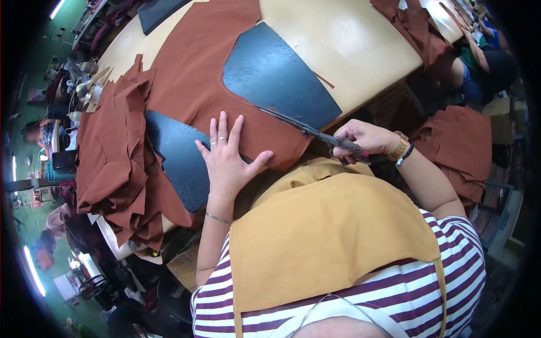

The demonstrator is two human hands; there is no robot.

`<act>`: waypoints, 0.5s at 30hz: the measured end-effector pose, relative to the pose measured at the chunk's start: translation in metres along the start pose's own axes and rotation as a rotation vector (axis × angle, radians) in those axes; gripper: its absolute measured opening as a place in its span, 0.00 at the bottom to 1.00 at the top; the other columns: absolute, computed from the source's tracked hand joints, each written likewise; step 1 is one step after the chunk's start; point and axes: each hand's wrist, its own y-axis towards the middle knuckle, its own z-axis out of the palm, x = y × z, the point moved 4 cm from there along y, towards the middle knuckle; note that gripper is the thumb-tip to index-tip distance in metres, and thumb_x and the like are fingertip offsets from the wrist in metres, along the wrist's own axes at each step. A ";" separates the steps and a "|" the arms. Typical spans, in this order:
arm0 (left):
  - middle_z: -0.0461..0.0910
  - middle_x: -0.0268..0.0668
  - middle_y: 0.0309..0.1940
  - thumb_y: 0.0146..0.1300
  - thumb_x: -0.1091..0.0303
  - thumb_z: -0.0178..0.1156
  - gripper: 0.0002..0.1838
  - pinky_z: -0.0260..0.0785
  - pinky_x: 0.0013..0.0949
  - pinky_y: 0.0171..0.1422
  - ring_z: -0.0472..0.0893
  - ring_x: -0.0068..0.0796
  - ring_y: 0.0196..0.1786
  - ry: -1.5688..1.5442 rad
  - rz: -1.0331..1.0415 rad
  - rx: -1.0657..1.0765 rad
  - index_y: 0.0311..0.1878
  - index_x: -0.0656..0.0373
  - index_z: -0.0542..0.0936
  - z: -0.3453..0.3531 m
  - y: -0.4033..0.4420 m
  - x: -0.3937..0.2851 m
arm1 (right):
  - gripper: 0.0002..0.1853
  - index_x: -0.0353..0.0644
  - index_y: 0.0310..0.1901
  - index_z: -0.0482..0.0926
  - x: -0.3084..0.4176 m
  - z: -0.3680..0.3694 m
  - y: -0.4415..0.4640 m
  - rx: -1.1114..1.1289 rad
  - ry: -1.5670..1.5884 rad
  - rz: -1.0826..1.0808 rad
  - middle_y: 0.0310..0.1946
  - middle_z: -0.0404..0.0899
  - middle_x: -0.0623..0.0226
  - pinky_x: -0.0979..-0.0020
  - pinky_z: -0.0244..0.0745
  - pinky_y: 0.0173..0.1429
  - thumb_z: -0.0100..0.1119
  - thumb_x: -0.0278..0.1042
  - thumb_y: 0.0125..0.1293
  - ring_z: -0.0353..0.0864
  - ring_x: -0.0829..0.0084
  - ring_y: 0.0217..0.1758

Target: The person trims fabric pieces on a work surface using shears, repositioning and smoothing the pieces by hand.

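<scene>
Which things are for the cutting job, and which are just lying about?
For the job:
scissors, in the right hand
brown cloth, under the left hand
dark board, partly under the cloth
table

Probably just lying about:
thin brown strip
crumpled pile, left
cloth heap, right
</scene>
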 end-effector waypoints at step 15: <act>0.60 0.43 0.72 0.51 0.31 0.60 0.44 0.41 0.76 0.68 0.58 0.49 0.74 0.019 0.040 -0.010 0.67 0.47 0.69 -0.002 0.001 0.001 | 0.17 0.39 0.25 0.76 0.006 0.007 0.010 0.011 0.050 -0.023 0.18 0.74 0.74 0.80 0.69 0.27 0.64 0.44 0.65 0.76 0.83 0.21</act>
